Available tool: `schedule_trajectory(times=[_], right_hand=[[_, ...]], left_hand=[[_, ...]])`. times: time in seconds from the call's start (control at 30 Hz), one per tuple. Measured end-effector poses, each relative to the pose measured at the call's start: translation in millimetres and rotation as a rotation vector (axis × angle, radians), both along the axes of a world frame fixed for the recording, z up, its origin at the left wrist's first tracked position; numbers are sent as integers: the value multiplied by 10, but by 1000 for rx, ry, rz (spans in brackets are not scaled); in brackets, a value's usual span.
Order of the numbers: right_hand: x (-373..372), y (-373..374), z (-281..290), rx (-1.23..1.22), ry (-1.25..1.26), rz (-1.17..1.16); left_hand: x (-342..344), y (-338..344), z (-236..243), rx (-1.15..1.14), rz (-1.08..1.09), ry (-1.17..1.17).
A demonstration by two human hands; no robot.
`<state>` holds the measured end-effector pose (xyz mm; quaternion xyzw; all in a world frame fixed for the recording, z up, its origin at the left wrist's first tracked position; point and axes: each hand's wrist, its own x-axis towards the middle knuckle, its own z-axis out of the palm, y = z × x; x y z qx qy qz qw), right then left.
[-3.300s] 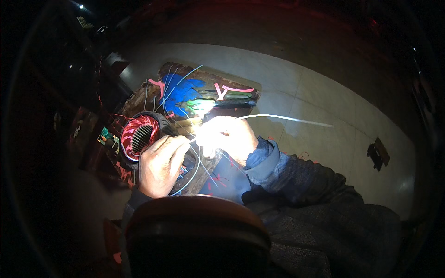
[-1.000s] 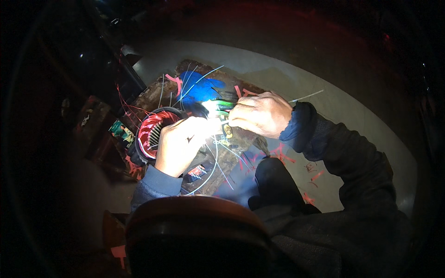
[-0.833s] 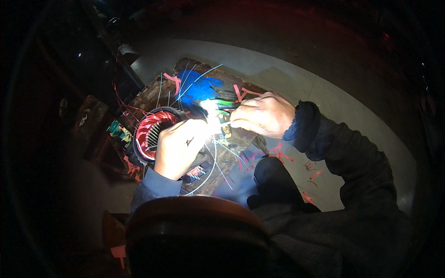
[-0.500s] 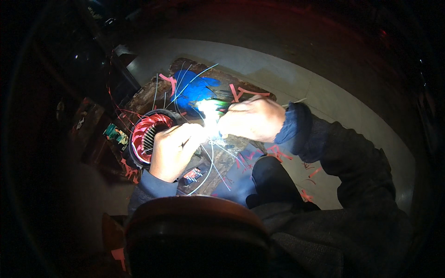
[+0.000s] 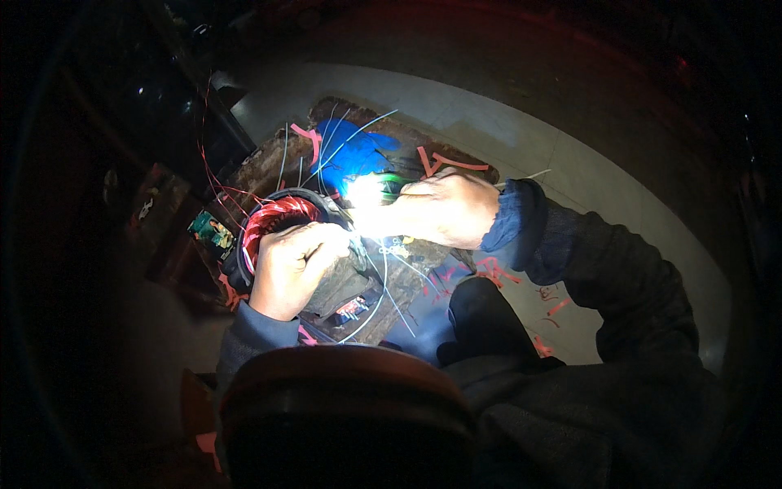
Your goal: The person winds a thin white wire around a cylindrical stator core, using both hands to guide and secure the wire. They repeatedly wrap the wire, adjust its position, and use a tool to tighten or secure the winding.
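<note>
A motor stator [image 5: 281,213] with red windings in a dark round housing sits at the left of a worn wooden board [image 5: 326,289]. My left hand [image 5: 295,265] is closed in a pinch against the stator's near right side; what its fingertips hold is too small to make out. My right hand [image 5: 456,208] is closed just to the right, its fingertips washed out by bright glare. A green and dark object [image 5: 393,184] shows beside its knuckles, its kind unclear. Thin pale wires or sleeves [image 5: 383,285] trail below the fingers.
Behind the hands lies a blue cloth-like item [image 5: 350,151] with pale strands over it. Pink strips [image 5: 452,161] lie on the board, and more pink scraps [image 5: 493,269] litter the floor. Left of the stator is a green packet [image 5: 212,231]; small rings [image 5: 393,248] lie near my right hand.
My left hand has drawn back slightly left and down, apart from the glare. My right hand's fingertips reach further left. The view has shifted a little.
</note>
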<state>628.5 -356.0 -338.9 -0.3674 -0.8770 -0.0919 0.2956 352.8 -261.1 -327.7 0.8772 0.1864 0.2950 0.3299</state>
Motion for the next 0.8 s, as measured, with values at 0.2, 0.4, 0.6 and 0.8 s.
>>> schedule_trajectory(times=[0.2,0.4,0.6,0.8], right_hand=[[-86,68,-17,-68,-23,-30],[-183,-50,159,-95,0,-150],[-83,-47,127,-74,-79,-113],[-6,63,-83,-306,-31,-72]], left_hand=[[47,-22,41,-21,-35,-12],[173,-42,55,34,-112,-37],[208,17,-86,150,-97,-48],[240,33,-164,225,-107,-43]])
